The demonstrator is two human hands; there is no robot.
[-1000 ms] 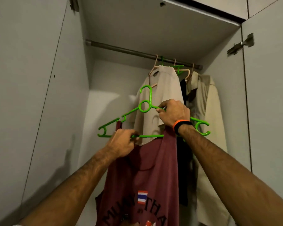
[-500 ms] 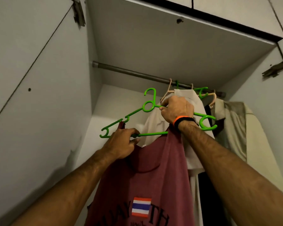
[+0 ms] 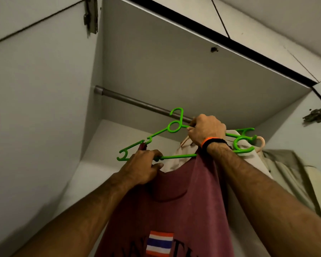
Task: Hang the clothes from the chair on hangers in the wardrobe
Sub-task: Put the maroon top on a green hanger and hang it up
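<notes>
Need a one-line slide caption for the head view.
Both hands, left and right, hold a green hanger carrying a maroon shirt just below the wardrobe rail.

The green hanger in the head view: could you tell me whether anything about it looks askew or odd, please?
Yes. The green hanger is tilted, its left end lower, and its hook is not yet over the rail. The maroon shirt hangs bunched between the left hand and right hand.

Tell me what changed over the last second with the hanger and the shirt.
Both hands have lifted the green hanger with the maroon shirt up toward the rail; its hook now sits level with the rail but is not yet over it. Grips are unchanged: the left hand holds the bottom bar and shirt, the right hand holds the hanger's upper arm. The beige clothes still hang there.
</notes>
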